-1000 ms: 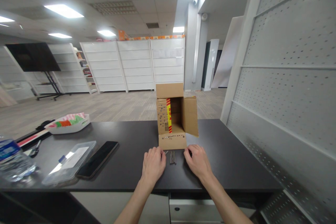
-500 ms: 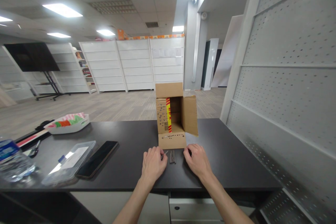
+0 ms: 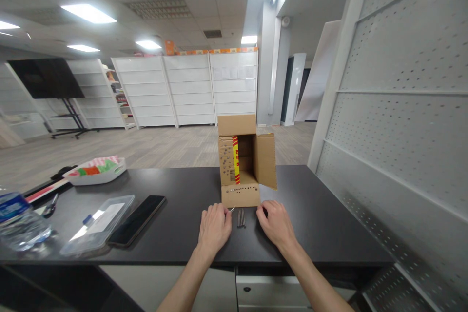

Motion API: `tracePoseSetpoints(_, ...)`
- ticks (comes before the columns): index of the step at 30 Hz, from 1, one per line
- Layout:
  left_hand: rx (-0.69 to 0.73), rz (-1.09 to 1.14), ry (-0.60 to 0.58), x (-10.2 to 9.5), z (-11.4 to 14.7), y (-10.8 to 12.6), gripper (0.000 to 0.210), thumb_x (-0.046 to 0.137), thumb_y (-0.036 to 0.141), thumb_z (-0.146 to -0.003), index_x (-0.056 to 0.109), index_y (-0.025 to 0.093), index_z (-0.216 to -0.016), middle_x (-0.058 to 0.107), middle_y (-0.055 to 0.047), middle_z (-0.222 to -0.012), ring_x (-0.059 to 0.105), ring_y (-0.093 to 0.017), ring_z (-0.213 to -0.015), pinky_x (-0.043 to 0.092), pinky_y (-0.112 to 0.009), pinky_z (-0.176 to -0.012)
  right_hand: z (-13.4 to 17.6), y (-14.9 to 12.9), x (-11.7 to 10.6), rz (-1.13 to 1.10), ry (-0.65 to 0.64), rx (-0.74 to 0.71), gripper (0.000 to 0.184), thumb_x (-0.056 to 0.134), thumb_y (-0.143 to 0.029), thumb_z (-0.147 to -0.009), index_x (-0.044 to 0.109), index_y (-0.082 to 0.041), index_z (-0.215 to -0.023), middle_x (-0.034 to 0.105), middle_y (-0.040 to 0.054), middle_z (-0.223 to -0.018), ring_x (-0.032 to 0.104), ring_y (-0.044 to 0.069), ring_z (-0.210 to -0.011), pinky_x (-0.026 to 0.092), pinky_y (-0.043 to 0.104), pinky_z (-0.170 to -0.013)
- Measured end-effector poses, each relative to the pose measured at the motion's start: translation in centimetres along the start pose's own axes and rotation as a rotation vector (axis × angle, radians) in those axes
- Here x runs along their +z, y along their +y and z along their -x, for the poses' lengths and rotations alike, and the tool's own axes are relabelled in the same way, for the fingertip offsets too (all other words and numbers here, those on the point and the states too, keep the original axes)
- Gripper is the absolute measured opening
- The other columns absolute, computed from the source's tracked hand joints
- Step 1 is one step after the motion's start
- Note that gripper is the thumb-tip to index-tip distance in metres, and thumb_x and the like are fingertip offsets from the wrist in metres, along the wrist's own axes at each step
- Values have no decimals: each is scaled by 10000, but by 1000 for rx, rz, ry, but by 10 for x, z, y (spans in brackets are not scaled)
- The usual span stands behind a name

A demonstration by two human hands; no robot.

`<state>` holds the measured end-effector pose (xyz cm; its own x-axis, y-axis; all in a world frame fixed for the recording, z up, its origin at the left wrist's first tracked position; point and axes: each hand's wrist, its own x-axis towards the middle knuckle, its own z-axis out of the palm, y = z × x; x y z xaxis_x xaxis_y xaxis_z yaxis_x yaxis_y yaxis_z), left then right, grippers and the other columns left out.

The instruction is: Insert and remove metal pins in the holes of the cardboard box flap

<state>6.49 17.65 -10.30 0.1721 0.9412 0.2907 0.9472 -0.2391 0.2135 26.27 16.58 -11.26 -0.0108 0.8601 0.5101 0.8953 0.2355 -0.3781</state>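
My left hand [image 3: 215,226] is closed in a pinch on a thin nail [image 3: 233,208], whose bright shaft sticks out past the fingertips toward the box. Several dark metal nails [image 3: 241,218] lie side by side on the table between my hands. My right hand [image 3: 276,222] rests on the table with curled fingers, close to the right corner of the box's front flap; whether it holds anything is hidden. Beyond both hands stands an open cardboard box [image 3: 240,197] with yellow and red tape. Small holes dot its front flap and left side flap.
The dark table [image 3: 175,234] carries a phone [image 3: 137,221], a clear plastic case [image 3: 98,224], a water bottle [image 3: 20,222] and a white basket [image 3: 97,178] with colourful contents at the left. A perforated white panel [image 3: 398,122] rises along the right side.
The left-hand fingers have drawn closer together around the nail, and its shaft points up more plainly. My right hand and the nails on the table keep their places.
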Motion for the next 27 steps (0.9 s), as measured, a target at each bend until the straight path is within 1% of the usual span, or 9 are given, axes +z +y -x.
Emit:
tracePoseSetpoints(4,-4,38,25,-1,1,0,289,298,286,-981,551,182,-888,633,-75,-904,578,-224,-878,358,-345,-768,0,-1,0,-4,-2,7,280,431,-193,-925,591,-196,-694,645,36,-740,562,183,-784,309,289,-742)
tracePoseSetpoints(7,2,136,74,0,1,-1,285,279,289,-989,534,187,-913,634,-69,-900,592,-218,-862,386,-348,-766,0,0,0,-13,-5,6,278,431,-191,-924,587,-197,-694,643,34,-742,560,184,-788,306,290,-741)
tracePoseSetpoints(10,14,300,177,0,1,-5,250,328,303,-975,542,199,-898,622,-65,-921,600,-207,-874,429,-344,-779,0,0,0,-7,-11,5,275,433,-195,-925,584,-197,-696,640,30,-740,557,184,-785,305,294,-740)
tracePoseSetpoints(13,-9,493,280,-1,0,-9,221,394,317,-950,578,202,-912,614,-61,-928,601,-187,-859,470,-324,-791,0,0,0,-4,-5,4,281,430,-197,-926,579,-198,-687,638,28,-735,553,181,-778,304,295,-737)
tracePoseSetpoints(16,-38,606,335,-1,-1,-13,234,432,329,-933,622,195,-959,633,-64,-949,607,-184,-870,492,-318,-799,0,0,0,-4,4,1,284,431,-200,-926,574,-198,-681,638,27,-735,552,178,-777,304,293,-733)
tracePoseSetpoints(21,9,640,381,4,-4,-16,275,440,349,-937,664,192,-965,651,-69,-978,623,-191,-931,502,-337,-847,1,1,2,3,1,-9,284,431,-205,-929,585,-197,-690,641,30,-739,554,183,-783,304,294,-737)
tracePoseSetpoints(23,25,615,369,6,-4,-16,266,439,340,-939,658,189,-949,657,-70,-975,628,-192,-927,503,-343,-854,1,1,2,0,3,-8,285,430,-204,-929,586,-196,-691,642,33,-741,555,184,-785,305,293,-736)
tracePoseSetpoints(27,47,539,323,9,-3,-15,257,417,305,-947,643,184,-929,677,-69,-933,644,-199,-884,512,-353,-816,1,0,1,-4,3,-9,284,434,-200,-927,581,-195,-684,641,34,-738,557,182,-779,307,291,-735)
